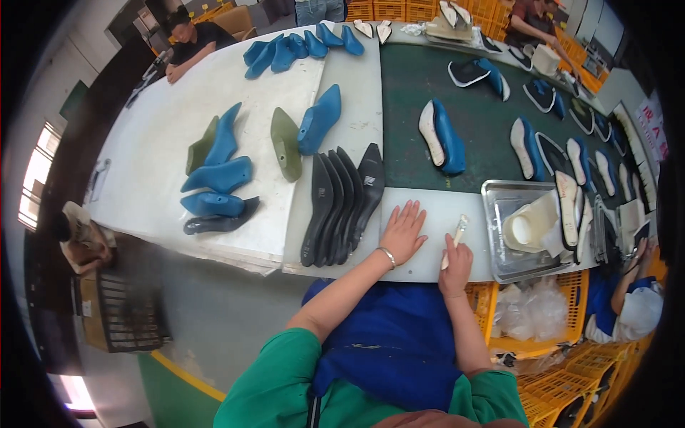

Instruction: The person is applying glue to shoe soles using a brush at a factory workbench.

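My left hand (404, 234) lies flat on the white tabletop (435, 203), fingers stretched, with nothing in it. My right hand (457, 269) is closed around the pale handle of a small brush (462, 227), whose bristle end points away from me. Just left of my left hand, several long black shoe soles (342, 203) lie side by side. To the right of the brush is a metal tray (497, 242) with a whitish tub (524, 230) lying in it. Shoe-shaped pieces with pale faces (567, 207) rest across the tray's right side.
Blue shoe lasts (319, 120) and green ones (286, 146) lie on the left. On the dark green belt (414, 71) are lasts with pale soles (444, 137). Yellow crates (539, 347) stand below right. Co-workers sit at the far left (200, 43) and right (531, 25).
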The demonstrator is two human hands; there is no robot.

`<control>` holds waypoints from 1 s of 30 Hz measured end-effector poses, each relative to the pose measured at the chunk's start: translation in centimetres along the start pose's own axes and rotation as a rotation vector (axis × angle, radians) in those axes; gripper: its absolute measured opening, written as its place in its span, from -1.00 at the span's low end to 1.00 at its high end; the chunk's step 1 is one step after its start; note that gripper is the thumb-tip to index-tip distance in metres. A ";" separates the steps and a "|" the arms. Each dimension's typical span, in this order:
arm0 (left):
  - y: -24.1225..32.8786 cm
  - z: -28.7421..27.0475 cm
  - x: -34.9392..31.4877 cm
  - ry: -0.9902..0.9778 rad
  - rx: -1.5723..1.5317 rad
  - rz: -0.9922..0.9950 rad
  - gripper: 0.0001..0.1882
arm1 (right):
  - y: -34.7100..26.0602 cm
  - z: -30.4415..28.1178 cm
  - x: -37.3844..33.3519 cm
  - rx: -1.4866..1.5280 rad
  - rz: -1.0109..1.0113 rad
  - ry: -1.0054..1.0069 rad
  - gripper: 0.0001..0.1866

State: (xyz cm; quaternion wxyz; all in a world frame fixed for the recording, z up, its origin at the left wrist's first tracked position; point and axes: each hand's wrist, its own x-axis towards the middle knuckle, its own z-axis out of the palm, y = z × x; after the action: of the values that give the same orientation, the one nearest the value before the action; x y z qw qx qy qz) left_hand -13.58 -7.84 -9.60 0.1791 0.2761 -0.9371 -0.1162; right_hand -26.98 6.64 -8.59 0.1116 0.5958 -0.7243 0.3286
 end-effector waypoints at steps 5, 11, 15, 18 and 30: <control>-0.5 0.0 -0.8 0.003 0.009 -0.009 -0.32 | -0.7 0.9 -0.6 -0.046 0.071 0.011 -0.45; -0.7 -0.3 -1.2 0.002 0.010 -0.022 -0.36 | -0.9 1.2 -0.4 -0.087 0.035 -0.101 -0.41; -0.5 -0.4 -1.1 -0.018 0.008 -0.025 -0.36 | -0.7 1.0 -0.3 -0.100 0.014 -0.123 -0.40; -0.4 -0.5 -1.0 -0.022 0.004 -0.028 -0.36 | -0.5 1.0 -0.3 -0.095 0.020 -0.131 -0.40; -0.6 -0.6 -1.1 -0.007 -0.034 -0.022 -0.37 | -0.8 1.0 -0.1 -0.093 0.043 -0.146 -0.37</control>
State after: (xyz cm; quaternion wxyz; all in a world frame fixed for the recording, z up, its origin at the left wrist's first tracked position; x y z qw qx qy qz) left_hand -12.17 -7.80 -9.55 0.1792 0.2830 -0.9325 -0.1351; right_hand -25.94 6.05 -9.12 0.0789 0.5966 -0.7577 0.2526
